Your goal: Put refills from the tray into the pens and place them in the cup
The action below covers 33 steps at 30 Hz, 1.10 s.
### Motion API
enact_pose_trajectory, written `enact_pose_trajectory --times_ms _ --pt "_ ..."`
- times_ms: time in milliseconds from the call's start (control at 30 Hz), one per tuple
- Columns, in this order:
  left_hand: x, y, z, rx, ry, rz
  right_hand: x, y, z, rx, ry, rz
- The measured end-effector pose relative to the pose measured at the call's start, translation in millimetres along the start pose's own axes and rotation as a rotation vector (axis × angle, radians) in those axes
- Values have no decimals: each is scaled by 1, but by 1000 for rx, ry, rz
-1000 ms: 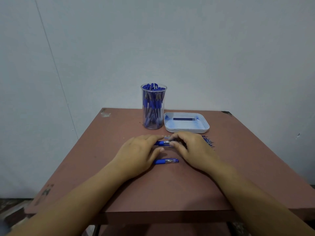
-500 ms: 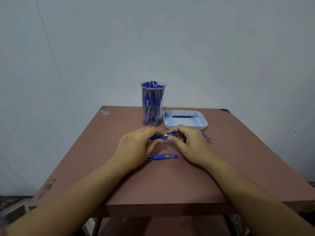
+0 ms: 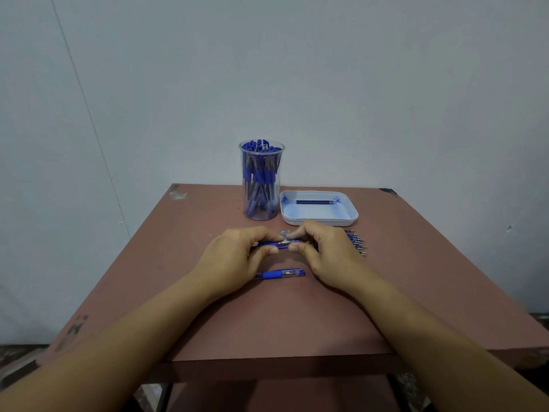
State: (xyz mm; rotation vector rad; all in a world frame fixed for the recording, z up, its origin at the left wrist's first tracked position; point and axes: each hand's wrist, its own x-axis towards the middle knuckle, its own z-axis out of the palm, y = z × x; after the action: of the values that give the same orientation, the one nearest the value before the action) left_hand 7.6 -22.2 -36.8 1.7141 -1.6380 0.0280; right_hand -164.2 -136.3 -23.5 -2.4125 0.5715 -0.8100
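Pen [image 3: 284, 243] held; second pen [image 3: 282, 274] nearer, cup [image 3: 261, 185], tray [image 3: 323, 222] behind.

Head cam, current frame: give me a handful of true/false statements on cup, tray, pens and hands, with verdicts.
1. The cup stands upright to the left of the tray and has many blue pens in it. True.
2. The tray is empty. False: a dark refill lies in it.
3. The left hand and the right hand hold one pen between them. True.
4. No pen lies loose. False: a loose pen lies on the table, nearer the person than the hands.
5. A row of thin blue pieces lies on the table to the right of the right hand. True.
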Motion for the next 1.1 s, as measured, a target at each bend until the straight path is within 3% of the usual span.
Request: enact_pose_trajectory --times_ms 500,733,933,1100 --pt "3 3 -4 -101 -126 -47 -3 2 -5 7 -8 -97" --pt "2 1 -1 -30 -87 -62 -1 2 -5 61 -53 -4" --pt "-2 -10 -13 39 45 -101 1 14 -16 273 -15 169" --pt "-3 -14 -19 89 14 -37 1 16 -18 219 43 112"
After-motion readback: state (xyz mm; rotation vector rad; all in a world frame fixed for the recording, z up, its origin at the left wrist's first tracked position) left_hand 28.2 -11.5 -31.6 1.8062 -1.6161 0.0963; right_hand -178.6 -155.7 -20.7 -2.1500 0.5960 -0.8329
